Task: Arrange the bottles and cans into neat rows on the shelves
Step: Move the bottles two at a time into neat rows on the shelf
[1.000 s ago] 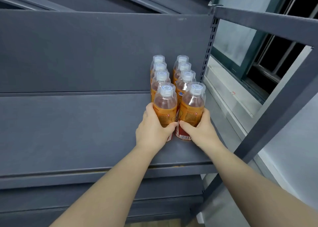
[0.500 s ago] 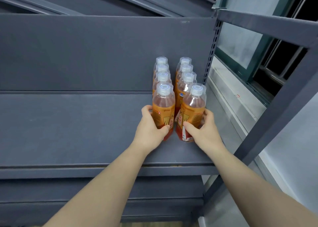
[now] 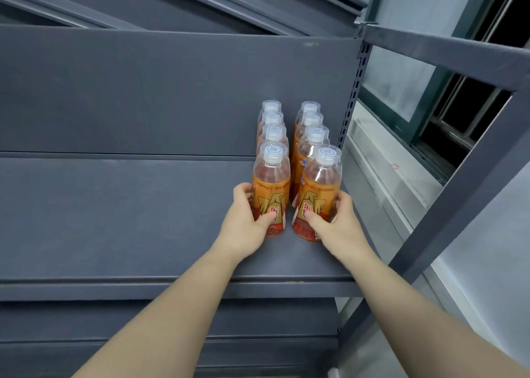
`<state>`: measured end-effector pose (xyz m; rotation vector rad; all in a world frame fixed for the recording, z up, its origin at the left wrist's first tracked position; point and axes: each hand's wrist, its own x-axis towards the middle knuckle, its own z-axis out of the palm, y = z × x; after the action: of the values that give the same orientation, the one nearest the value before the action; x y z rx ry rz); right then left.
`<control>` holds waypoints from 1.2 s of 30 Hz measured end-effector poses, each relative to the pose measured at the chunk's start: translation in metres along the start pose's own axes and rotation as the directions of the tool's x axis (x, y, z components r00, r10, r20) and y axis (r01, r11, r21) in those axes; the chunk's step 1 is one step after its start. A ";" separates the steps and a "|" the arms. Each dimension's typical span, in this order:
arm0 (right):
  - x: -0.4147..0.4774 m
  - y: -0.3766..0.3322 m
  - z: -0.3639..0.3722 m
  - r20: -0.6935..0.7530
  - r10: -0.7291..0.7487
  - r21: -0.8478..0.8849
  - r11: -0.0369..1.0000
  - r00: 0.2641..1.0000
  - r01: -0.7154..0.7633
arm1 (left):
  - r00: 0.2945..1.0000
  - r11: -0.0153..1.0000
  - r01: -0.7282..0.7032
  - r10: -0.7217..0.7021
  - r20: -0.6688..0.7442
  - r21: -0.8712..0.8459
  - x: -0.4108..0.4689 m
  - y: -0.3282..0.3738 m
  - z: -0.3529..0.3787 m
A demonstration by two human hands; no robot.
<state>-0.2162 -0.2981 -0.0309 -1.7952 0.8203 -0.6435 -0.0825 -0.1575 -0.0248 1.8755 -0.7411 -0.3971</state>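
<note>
Stock: eight bottles [image 3: 315,135] with orange labels and pale caps, all upright, in two rows of four running front to back.
Location: right end of the grey shelf [image 3: 114,220], just beside the slotted post [image 3: 354,96]. I'd judge they are packed into that corner so the rows have a fixed edge to build from.
Rows: left row [image 3: 272,118] is straight, caps in line. Right row [image 3: 314,119] slants a little, its front bottle off line toward the post.
Front pair: left bottle [image 3: 271,188] and right bottle [image 3: 321,194] stand near each other, a narrow strip of shelf showing between them. Their printed faces are turned out to the aisle.
Hands: left hand [image 3: 243,223] is wrapped round the lower label of the left bottle, thumb across the front. The right hand [image 3: 335,225] likewise grips the right bottle.
Grip height: low on the body, probably so a bottle slides or turns without tipping.
Step, as judged: squaring the front pair with the bottles behind.
Risk: a hard push could jostle the tight rows behind.
Cans: none in view.
Surroundings: window [image 3: 401,91] beyond the post, outside the rack.
</note>
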 end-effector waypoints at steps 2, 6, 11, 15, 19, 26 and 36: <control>0.000 0.003 0.005 -0.061 -0.035 -0.109 0.994 0.997 0.029 | 0.999 0.997 -0.015 0.017 -0.030 0.070 -0.002 0.001 0.004; 0.003 0.003 0.006 -0.100 -0.065 -0.192 0.980 0.993 0.045 | 0.997 0.988 -0.015 0.027 -0.078 0.153 -0.002 0.002 0.008; 0.000 0.002 0.000 0.003 -0.065 -0.081 0.995 0.998 0.065 | 0.998 0.989 -0.026 0.034 -0.053 0.146 -0.001 0.000 0.004; -0.002 0.001 0.000 0.013 -0.057 -0.069 0.996 0.998 0.057 | 0.998 0.988 -0.049 0.055 -0.036 0.149 -0.002 0.002 0.006; -0.001 0.005 0.010 -0.023 -0.037 -0.083 0.996 0.999 0.035 | 0.997 0.987 -0.064 0.070 -0.036 0.148 -0.004 0.000 0.007; 0.006 0.010 0.019 -0.137 -0.081 -0.188 0.981 0.987 0.055 | 0.995 0.983 -0.049 0.064 -0.080 0.177 -0.001 0.001 0.013; 0.018 0.009 0.023 -0.063 -0.039 -0.130 0.991 0.997 0.031 | 0.995 0.981 -0.058 0.071 -0.064 0.187 0.004 -0.003 0.015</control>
<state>-0.1905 -0.3013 -0.0466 -1.9175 0.8936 -0.6882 -0.0876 -0.1697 -0.0335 2.0219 -0.8121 -0.2254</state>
